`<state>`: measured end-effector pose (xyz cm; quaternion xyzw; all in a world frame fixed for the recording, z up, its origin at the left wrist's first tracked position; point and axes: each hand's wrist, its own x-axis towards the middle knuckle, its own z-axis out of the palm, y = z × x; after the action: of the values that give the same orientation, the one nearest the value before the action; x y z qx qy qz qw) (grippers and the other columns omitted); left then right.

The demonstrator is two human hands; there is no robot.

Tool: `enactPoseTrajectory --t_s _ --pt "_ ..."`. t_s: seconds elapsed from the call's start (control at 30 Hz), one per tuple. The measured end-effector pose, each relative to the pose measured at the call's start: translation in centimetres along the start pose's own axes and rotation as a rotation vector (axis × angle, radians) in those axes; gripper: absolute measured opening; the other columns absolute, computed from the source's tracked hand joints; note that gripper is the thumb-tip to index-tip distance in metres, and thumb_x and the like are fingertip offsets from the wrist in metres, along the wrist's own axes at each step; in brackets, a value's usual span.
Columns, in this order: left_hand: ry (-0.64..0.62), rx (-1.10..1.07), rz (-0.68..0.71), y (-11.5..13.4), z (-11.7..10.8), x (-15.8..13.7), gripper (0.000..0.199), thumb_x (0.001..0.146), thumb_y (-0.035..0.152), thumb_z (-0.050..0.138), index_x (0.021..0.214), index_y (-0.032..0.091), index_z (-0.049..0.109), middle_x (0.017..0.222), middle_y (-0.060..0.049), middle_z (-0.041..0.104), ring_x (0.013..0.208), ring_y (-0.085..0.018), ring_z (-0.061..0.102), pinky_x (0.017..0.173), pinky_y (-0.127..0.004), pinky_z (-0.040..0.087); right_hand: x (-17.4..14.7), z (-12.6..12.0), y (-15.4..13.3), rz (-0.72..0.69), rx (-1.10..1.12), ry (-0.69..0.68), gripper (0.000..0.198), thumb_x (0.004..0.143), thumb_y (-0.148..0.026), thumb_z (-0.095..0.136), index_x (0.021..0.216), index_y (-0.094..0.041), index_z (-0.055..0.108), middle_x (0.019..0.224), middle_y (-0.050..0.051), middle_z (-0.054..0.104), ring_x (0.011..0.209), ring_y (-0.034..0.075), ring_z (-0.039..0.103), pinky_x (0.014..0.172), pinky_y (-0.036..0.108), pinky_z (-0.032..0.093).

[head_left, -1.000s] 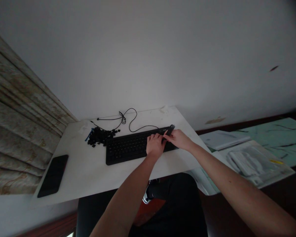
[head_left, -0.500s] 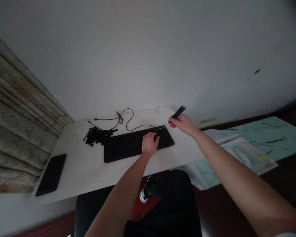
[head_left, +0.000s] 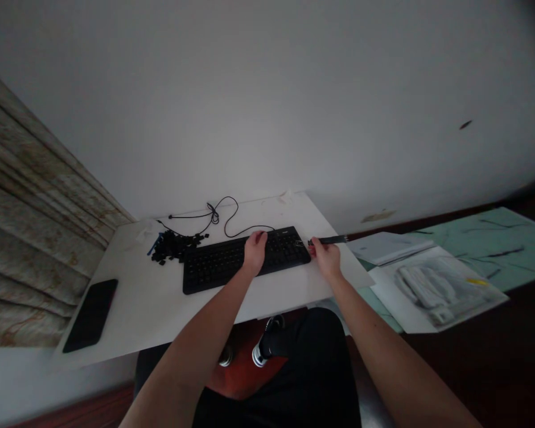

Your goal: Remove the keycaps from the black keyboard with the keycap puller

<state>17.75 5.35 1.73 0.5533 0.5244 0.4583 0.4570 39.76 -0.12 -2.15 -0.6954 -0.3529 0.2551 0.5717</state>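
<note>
A smooth, matte grey wall (head_left: 267,107) is seen at twelve o'clock from the keyboard (head_left: 225,264), its plainness broken by a chipped patch (head_left: 378,216) low on it at two o'clock. A patterned cloth curtain (head_left: 31,220) is hung in deep folds between nine and ten o'clock. Below the wall, the flat white surface (head_left: 156,315) is spread under most of the things. At three o'clock, beyond the surface's edge, a green panel (head_left: 512,244) is marked with dark, marble-like veins; across its near part a pale package (head_left: 432,291) is laid, wrapped in crinkled, clear plastic.

The keyboard, a long, dark rectangle with rounded corners, is set slightly aslant in the middle of the surface. A thin black cable (head_left: 236,209) is looped and knotted at eleven o'clock. At eight o'clock a glossy black slab (head_left: 90,315) is placed flat near the surface's edge.

Between nine and ten o'clock, small, blocky black keycaps (head_left: 173,245) are heaped loosely, almost touching the keyboard's corner.

The hands are held apart. The left hand (head_left: 255,252) is curled over the keyboard's middle; whether anything is pinched there cannot be told. By the right hand (head_left: 327,255), at three o'clock, a slim dark tool (head_left: 336,239) is gripped, its far end pointed outward. A sliver of blue (head_left: 153,245) is glimpsed beside the heap.
</note>
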Motion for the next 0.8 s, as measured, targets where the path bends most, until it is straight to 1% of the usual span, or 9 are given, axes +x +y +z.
enactPoseTrajectory --t_s 0.07,0.13,0.23,0.3,0.4,0.47,0.57,0.7,0.8 --pt "0.005 -0.060 -0.068 0.5 -2.1 1.3 0.032 0.095 0.040 0.050 0.099 0.014 0.066 0.087 -0.007 0.068 0.079 -0.016 0.064 0.071 -0.026 0.051 0.0 0.0 -0.1 -0.012 -0.018 0.003 0.048 0.079 -0.061 0.063 0.074 -0.013 0.070 0.069 0.013 0.074 0.059 0.024 0.072 0.054 0.031 0.058" --pt "0.017 -0.013 -0.090 0.9 -5.1 2.9 0.036 0.093 0.045 0.050 0.092 0.013 0.066 0.079 -0.006 0.066 0.073 -0.016 0.062 0.065 -0.025 0.049 0.0 0.0 -0.1 -0.022 -0.032 0.011 0.049 0.078 -0.061 0.064 0.074 -0.013 0.070 0.069 0.014 0.074 0.060 0.025 0.072 0.054 0.032 0.058" --pt "0.059 0.204 -0.077 1.2 -10.6 5.5 0.033 0.091 0.043 0.051 0.082 0.015 0.066 0.075 -0.006 0.065 0.069 -0.016 0.060 0.062 -0.025 0.046 -0.1 0.0 0.0 -0.016 -0.031 0.016 0.049 0.078 -0.061 0.064 0.076 -0.013 0.070 0.069 0.014 0.074 0.062 0.025 0.072 0.055 0.032 0.058" --pt "0.054 0.342 -0.102 1.3 -14.3 7.0 0.031 0.090 0.040 0.050 0.079 0.016 0.065 0.072 -0.005 0.065 0.067 -0.016 0.058 0.060 -0.025 0.044 -0.1 0.0 0.0 -0.003 -0.018 0.009 0.049 0.078 -0.061 0.065 0.077 -0.013 0.070 0.069 0.014 0.074 0.062 0.025 0.072 0.054 0.032 0.058" --pt "0.006 0.488 -0.117 1.4 -19.3 8.6 0.029 0.086 0.042 0.054 0.077 0.017 0.066 0.072 -0.005 0.065 0.068 -0.018 0.059 0.062 -0.026 0.046 -0.1 0.1 0.0 0.005 -0.011 -0.002 0.048 0.078 -0.061 0.065 0.077 -0.014 0.070 0.067 0.013 0.074 0.060 0.025 0.072 0.052 0.032 0.058" --pt "-0.038 0.554 -0.118 1.7 -21.8 9.1 0.028 0.081 0.044 0.059 0.073 0.018 0.066 0.071 -0.006 0.066 0.068 -0.019 0.059 0.063 -0.027 0.046 -0.1 0.2 0.0 -0.001 -0.019 0.000 0.047 0.078 -0.060 0.065 0.078 -0.014 0.071 0.066 0.012 0.074 0.060 0.026 0.072 0.052 0.032 0.058" --pt "-0.109 0.694 -0.122 2.2 -24.0 9.4 0.026 0.080 0.042 0.060 0.068 0.019 0.065 0.068 -0.006 0.065 0.068 -0.021 0.060 0.065 -0.030 0.046 0.0 0.1 0.0 -0.016 -0.040 0.006 0.048 0.078 -0.060 0.064 0.080 -0.013 0.072 0.066 0.012 0.073 0.062 0.027 0.073 0.054 0.033 0.058" --pt "-0.184 1.029 -0.123 2.6 -25.0 9.1 0.029 0.082 0.039 0.060 0.060 0.021 0.060 0.064 -0.007 0.063 0.072 -0.023 0.061 0.071 -0.032 0.044 0.1 0.0 0.0 -0.046 -0.080 0.014 0.050 0.078 -0.060 0.063 0.082 -0.011 0.073 0.066 0.013 0.073 0.063 0.028 0.073 0.056 0.035 0.059" --pt "-0.106 1.176 -0.078 2.5 -24.9 8.6 0.032 0.086 0.042 0.057 0.062 0.020 0.060 0.070 -0.009 0.063 0.077 -0.026 0.062 0.074 -0.033 0.043 0.0 0.0 -0.2 -0.054 -0.100 0.014 0.051 0.079 -0.061 0.062 0.082 -0.011 0.073 0.066 0.012 0.073 0.064 0.028 0.073 0.057 0.035 0.058"
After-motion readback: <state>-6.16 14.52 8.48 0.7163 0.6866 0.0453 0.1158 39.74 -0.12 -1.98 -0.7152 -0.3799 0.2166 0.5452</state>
